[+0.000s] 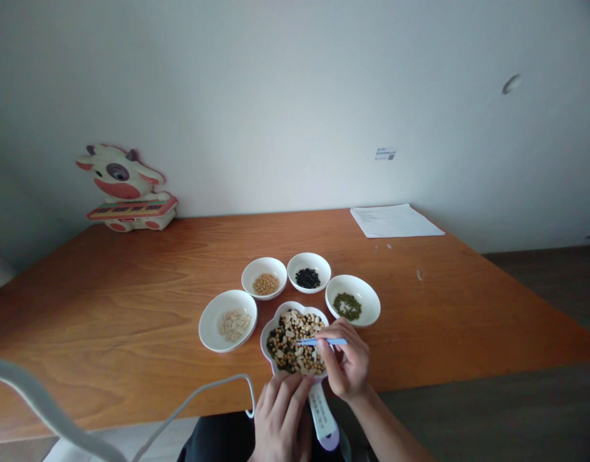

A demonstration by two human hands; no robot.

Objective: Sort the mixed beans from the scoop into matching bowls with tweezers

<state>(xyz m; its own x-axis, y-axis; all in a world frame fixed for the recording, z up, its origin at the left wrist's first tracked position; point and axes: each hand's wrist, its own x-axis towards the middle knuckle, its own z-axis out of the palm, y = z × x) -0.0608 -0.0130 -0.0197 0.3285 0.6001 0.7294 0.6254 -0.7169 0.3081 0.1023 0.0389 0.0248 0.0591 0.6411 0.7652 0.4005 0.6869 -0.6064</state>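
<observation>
A white flower-shaped bowl with a handle [322,414] holds a mix of peanuts, yellow beans and darker beans near the table's front edge. My right hand [348,359] pinches a pair of blue tweezers [336,341], their tips over the mix near the middle of this bowl. At the near rim, left of the handle, my left hand [281,414] rests with bent fingers against the bowl; its thumb is mostly hidden. Small white bowls curve around the far side: one with pale flat seeds [235,325], one with yellow beans [266,284], one with black beans [307,278] and one with green beans [347,307].
A cow-shaped toy keyboard [128,192] stands at the back left against the wall. White papers [395,221] lie at the back right of the wooden table [131,321]. A white cable [198,390] loops over the front edge, left of my left hand.
</observation>
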